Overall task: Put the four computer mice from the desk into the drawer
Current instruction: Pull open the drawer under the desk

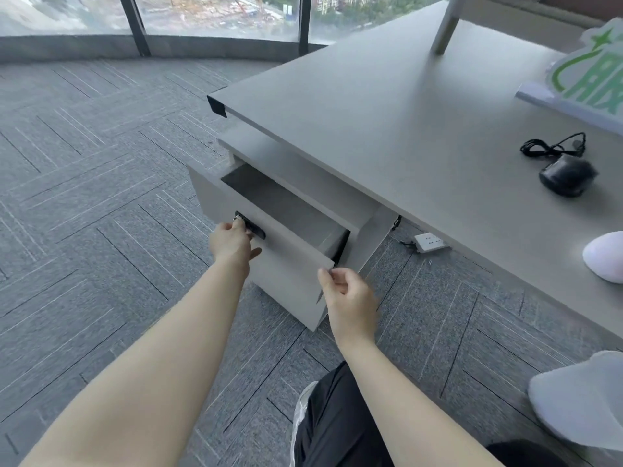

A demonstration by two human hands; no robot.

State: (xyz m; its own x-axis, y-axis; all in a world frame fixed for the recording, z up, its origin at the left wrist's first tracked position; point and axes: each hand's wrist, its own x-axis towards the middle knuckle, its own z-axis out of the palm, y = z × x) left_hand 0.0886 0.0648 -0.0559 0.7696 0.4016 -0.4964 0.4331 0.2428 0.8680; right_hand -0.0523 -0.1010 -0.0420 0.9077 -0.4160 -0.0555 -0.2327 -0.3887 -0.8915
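Two bare forearms reach up from the bottom edge toward a grey cabinet under the desk point(387, 106). Between them, at 6 o'clock, a dark trouser leg point(333, 429) and a pale shoe point(301, 409) rest on the grey carpet point(84, 214), which lies bare from 7 to 11 o'clock as far as the window wall point(209, 15).

At roughly 8 o'clock of centre, the left hand point(231, 242) has its fingers hooked on the black handle point(251, 225) set in the drawer front. The drawer point(269, 227) stands pulled out toward the camera, its cavity showing dark and with nothing visible inside; its top rim runs diagonally from 10 o'clock down to 4 o'clock, and only a narrow gap separates that rim from the shelf board above.

Just right of centre, the right hand point(349, 291) is loosely curled, thumb and fingertips pinching the near right corner of the drawer front.

Farther right, a white power strip point(431, 242) lies on the floor beneath the desk's near edge. On the desktop at 3 o'clock a black mouse point(566, 175) sits with its coiled cable point(553, 146) just behind it, well back from the edge. A pale pink mouse point(605, 261) is cut by the right border at 4 o'clock, near the desk's front edge. A green-and-white sign point(586, 82) stands at 2 o'clock. Wide bare desktop stretches between the drawer side and the mice.
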